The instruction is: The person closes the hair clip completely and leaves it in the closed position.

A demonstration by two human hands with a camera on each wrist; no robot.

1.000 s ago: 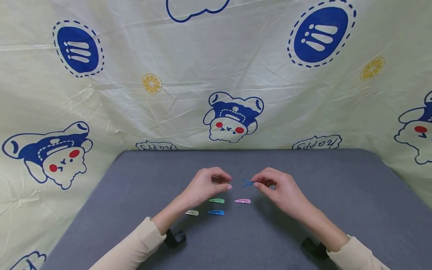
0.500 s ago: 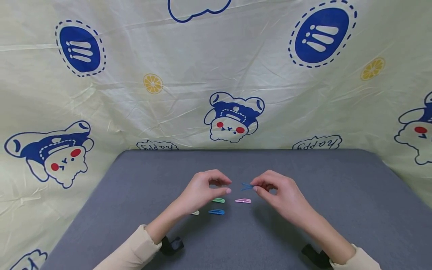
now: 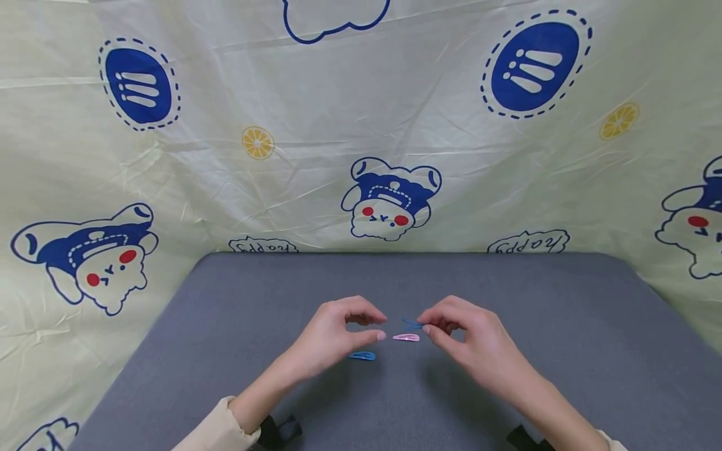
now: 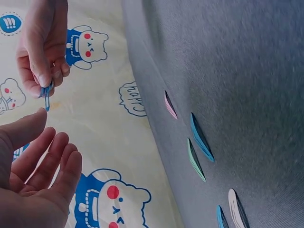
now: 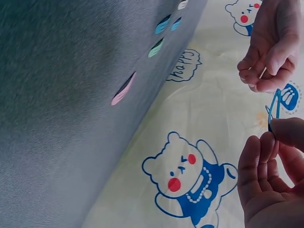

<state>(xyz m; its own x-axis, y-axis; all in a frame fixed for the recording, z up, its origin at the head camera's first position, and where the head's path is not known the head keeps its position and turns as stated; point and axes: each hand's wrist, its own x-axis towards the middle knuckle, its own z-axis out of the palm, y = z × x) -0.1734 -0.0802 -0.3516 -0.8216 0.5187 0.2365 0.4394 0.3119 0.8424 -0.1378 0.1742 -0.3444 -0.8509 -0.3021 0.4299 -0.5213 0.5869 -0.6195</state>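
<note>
My right hand (image 3: 476, 338) pinches a blue snap hair clip (image 5: 272, 110) between thumb and fingertips. The clip is bent open, its two parts spread in a V toward the left hand. Across a small gap, my left hand (image 3: 329, 338) holds nothing; its thumb and fingers are apart and gently curved. Both hands hover above the table. Below them lie a pink hair clip (image 3: 406, 337) and a blue hair clip (image 3: 363, 356). The left wrist view also shows a green clip (image 4: 195, 160), a whitish clip (image 4: 236, 208) and another blue clip (image 4: 221, 217), hidden by the left hand in the head view.
A dark grey cloth-covered table (image 3: 507, 288) lies under the hands. Behind it hangs a pale curtain (image 3: 316, 88) printed with cartoon bears and orange slices. Black straps (image 3: 276, 432) are at both wrists.
Both hands have come slightly lower in the head view. The left hand now covers the green and whitish clips there. The right hand keeps pinching the blue hair clip.
</note>
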